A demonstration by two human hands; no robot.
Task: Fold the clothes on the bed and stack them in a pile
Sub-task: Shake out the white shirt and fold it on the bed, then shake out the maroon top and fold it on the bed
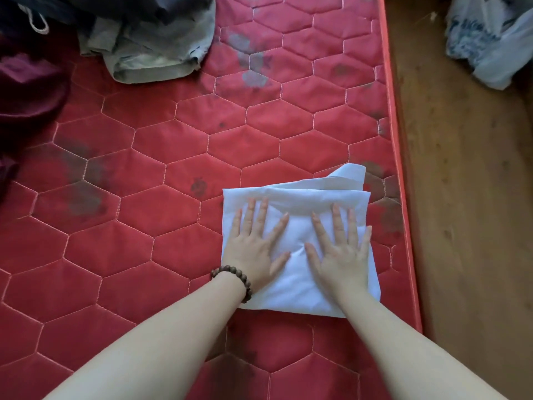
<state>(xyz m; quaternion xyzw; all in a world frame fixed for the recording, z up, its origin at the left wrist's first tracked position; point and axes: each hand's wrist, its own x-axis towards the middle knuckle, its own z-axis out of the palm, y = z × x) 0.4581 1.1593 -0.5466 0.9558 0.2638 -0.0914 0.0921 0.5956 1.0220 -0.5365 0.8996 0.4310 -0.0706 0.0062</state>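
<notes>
Folded white cloth (300,281): lies flat on the red quilted bed (161,174), near the bed's right edge; one corner at its far right side stands up loose.

Left hand (253,243): palm down on the cloth's left half, fingers straight and spread, pressing, grasping nothing. Brown bead bracelet (233,280) on its wrist.

Right hand (340,252): palm down on the cloth's right half, fingers straight and spread, pressing, grasping nothing.

Grey garment (150,44): crumpled, well beyond the cloth, at the bed's far side.

Maroon fabric (28,90): far left of the cloth.

Plastic bag (490,39): on the brown floor (476,212), right of the bed.
</notes>
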